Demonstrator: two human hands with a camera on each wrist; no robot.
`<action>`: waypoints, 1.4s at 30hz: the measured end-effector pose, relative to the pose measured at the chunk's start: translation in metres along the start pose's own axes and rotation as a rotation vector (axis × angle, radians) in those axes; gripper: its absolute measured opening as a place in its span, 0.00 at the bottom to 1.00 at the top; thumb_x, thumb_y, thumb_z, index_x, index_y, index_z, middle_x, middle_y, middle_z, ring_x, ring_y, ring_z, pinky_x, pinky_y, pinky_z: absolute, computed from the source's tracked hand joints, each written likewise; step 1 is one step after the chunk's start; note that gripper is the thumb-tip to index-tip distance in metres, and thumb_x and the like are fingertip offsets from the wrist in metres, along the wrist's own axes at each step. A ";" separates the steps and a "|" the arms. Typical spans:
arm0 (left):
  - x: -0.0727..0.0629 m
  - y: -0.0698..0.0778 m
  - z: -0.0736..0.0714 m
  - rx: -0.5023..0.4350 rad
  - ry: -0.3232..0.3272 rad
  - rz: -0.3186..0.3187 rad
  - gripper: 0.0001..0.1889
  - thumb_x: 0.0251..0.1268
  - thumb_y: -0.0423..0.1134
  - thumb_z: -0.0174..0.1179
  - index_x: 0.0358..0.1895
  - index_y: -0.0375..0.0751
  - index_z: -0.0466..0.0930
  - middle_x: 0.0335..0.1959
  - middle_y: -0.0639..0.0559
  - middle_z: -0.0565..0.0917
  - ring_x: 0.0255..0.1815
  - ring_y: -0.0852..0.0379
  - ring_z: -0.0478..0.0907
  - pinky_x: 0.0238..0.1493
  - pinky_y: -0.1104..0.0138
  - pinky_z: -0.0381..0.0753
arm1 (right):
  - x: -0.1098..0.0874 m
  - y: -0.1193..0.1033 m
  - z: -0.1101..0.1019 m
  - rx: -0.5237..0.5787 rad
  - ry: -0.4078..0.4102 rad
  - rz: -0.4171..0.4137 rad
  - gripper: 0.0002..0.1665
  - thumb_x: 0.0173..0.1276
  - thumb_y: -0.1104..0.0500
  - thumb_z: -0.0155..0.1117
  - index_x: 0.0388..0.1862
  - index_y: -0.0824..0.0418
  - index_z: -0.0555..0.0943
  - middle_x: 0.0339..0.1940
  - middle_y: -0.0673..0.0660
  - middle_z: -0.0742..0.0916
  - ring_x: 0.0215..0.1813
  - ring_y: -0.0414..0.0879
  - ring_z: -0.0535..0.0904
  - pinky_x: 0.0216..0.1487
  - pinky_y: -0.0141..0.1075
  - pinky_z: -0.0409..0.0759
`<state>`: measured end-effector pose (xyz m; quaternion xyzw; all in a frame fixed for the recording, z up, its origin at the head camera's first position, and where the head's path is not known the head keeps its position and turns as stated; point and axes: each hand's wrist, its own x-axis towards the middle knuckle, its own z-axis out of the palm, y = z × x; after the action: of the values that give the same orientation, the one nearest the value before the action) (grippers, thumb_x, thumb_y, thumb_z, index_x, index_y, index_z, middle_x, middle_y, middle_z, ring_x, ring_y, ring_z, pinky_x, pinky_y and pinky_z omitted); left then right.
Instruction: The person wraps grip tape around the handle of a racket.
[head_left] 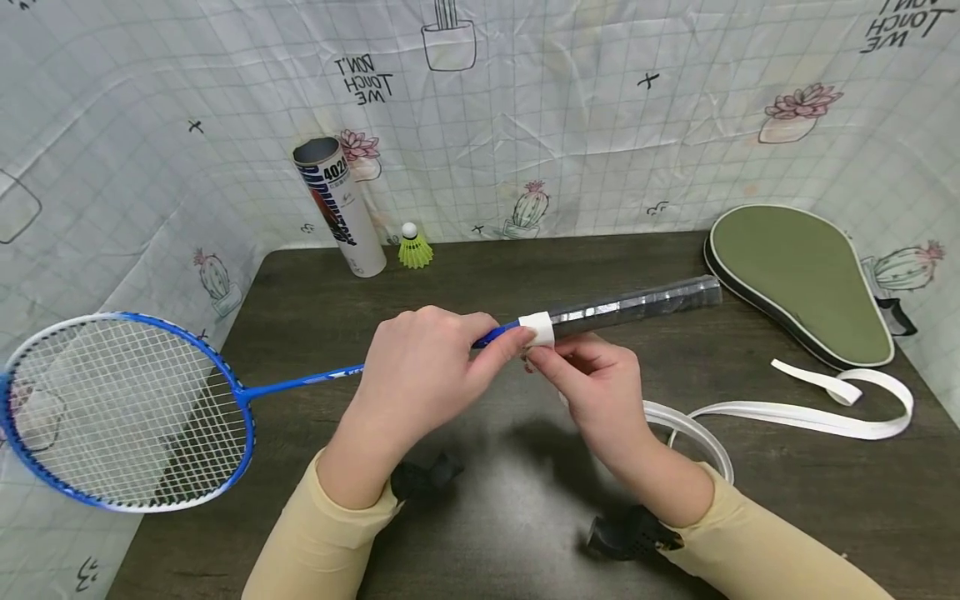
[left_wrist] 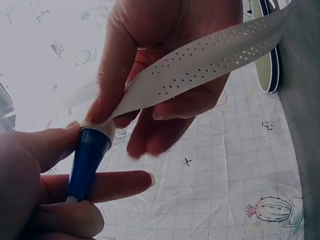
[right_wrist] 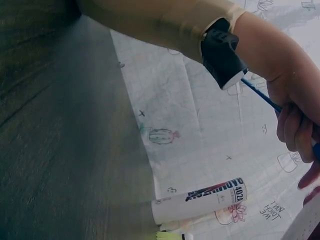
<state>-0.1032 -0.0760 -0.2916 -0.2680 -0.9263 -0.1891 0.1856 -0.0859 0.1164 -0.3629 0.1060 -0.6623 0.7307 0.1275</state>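
A blue and white badminton racket (head_left: 300, 382) lies across the view, its strung head at the left and its dark, film-covered handle (head_left: 637, 307) pointing right. My left hand (head_left: 420, 367) grips it at the blue cone (left_wrist: 90, 155) below the handle, thumb against a band of white grip tape (head_left: 536, 328) that circles the cone end of the handle. Close beside, my right hand (head_left: 600, 392) pinches the tape at that band. In the left wrist view the perforated tape (left_wrist: 200, 65) runs off past the right hand's fingers.
The tape's loose length (head_left: 810, 421) curls on the dark table (head_left: 480, 533) at right. An olive racket case (head_left: 798, 279) lies at the back right. A shuttlecock tube (head_left: 352, 225) and a yellow shuttlecock (head_left: 415, 250) stand at the back left, before a patterned cloth (head_left: 585, 167).
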 end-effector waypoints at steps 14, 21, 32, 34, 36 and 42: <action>0.000 0.002 -0.004 -0.011 -0.125 -0.026 0.21 0.72 0.65 0.58 0.27 0.57 0.82 0.12 0.61 0.66 0.14 0.61 0.63 0.14 0.65 0.58 | 0.004 0.003 -0.001 0.361 -0.179 0.031 0.16 0.74 0.73 0.60 0.58 0.67 0.79 0.41 0.56 0.88 0.36 0.48 0.84 0.35 0.37 0.84; -0.001 -0.006 -0.008 0.055 0.082 0.135 0.06 0.69 0.47 0.68 0.42 0.52 0.84 0.27 0.61 0.80 0.23 0.63 0.72 0.20 0.68 0.71 | 0.006 -0.009 -0.001 0.339 0.023 0.040 0.07 0.74 0.74 0.59 0.44 0.66 0.82 0.32 0.56 0.88 0.29 0.46 0.83 0.33 0.35 0.83; -0.015 -0.036 -0.017 0.028 0.403 0.311 0.03 0.65 0.33 0.71 0.38 0.44 0.91 0.30 0.50 0.83 0.25 0.54 0.74 0.22 0.65 0.71 | 0.011 -0.023 -0.008 0.291 0.145 0.153 0.07 0.72 0.72 0.61 0.34 0.65 0.82 0.23 0.53 0.85 0.19 0.45 0.76 0.23 0.35 0.78; -0.014 -0.038 -0.018 0.033 0.456 0.351 0.02 0.64 0.32 0.71 0.36 0.44 0.92 0.29 0.50 0.82 0.23 0.54 0.72 0.20 0.65 0.69 | 0.011 -0.025 -0.009 0.262 0.113 0.181 0.06 0.72 0.72 0.61 0.35 0.65 0.82 0.23 0.54 0.84 0.19 0.46 0.76 0.23 0.35 0.78; -0.013 -0.041 -0.018 0.034 0.482 0.375 0.02 0.64 0.32 0.71 0.35 0.43 0.91 0.28 0.50 0.82 0.23 0.54 0.72 0.20 0.66 0.68 | 0.010 -0.026 -0.010 0.222 0.089 0.190 0.06 0.72 0.72 0.62 0.35 0.65 0.82 0.23 0.54 0.85 0.20 0.46 0.77 0.24 0.35 0.79; -0.013 -0.046 -0.019 0.011 0.490 0.380 0.02 0.61 0.32 0.74 0.36 0.42 0.92 0.27 0.51 0.82 0.21 0.56 0.71 0.18 0.67 0.65 | 0.010 -0.025 -0.008 0.137 0.086 0.112 0.13 0.70 0.74 0.65 0.28 0.61 0.88 0.24 0.52 0.89 0.22 0.43 0.79 0.26 0.32 0.79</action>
<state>-0.1143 -0.1266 -0.2926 -0.3820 -0.7882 -0.2050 0.4367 -0.0867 0.1270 -0.3368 0.0459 -0.6096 0.7840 0.1074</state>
